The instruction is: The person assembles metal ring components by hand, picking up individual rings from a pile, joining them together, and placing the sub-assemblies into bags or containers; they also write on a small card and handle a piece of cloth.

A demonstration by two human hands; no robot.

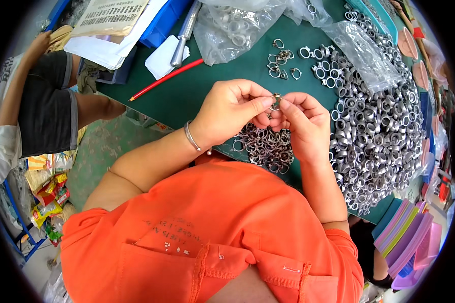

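Note:
Between the fingertips of both hands I hold a small metal ring (275, 102) above the green table. My left hand (233, 105) pinches it from one side with thumb and forefinger, and my right hand (304, 117) grips the other side the same way. Below my hands lies a heap of thin, dark rings (268, 146), partly hidden by my fingers. A big pile of thicker grey metal rings (379, 131) spreads to the right of my right hand. Beyond my hands a few loose rings (282, 58) lie on the table.
A red pencil (167, 79) and a tapered metal rod (185, 35) lie at the far left of the green table (156, 106). Plastic bags (232, 35) with rings rest at the back. Papers (108, 20) sit beside a blue bin (162, 22). Another person (45, 96) is at the left.

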